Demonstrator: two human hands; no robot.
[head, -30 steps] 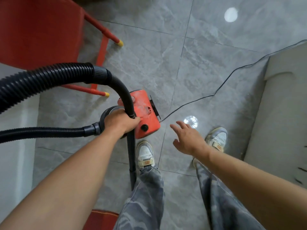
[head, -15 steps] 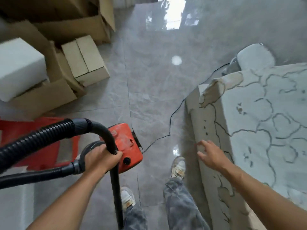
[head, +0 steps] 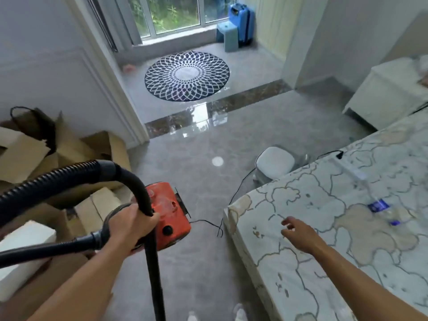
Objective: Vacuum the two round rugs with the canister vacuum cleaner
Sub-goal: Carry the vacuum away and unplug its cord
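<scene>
The orange canister vacuum is being held in front of the body by the left hand, whose fingers are curling round its top grip and round the curved black tube lying against it; the tube is running down toward the bottom edge of the view. A ribbed black hose is arching in from the left to join that tube, and a thinner hose section is entering the canister's end just beside the wrist. The right hand is being held well apart from the left, empty, its fingers loosely spread over the patterned mattress near its corner; whether the fabric is being touched cannot be told. A thin black cord is trailing from the canister's back across the grey tiled floor. One round rug, dark with a white petal lattice, is lying well ahead below the window, beyond a dark threshold strip. Cardboard boxes are being shown piled at the left, a white stool is standing beside the mattress, and a clear bottle is lying on it
</scene>
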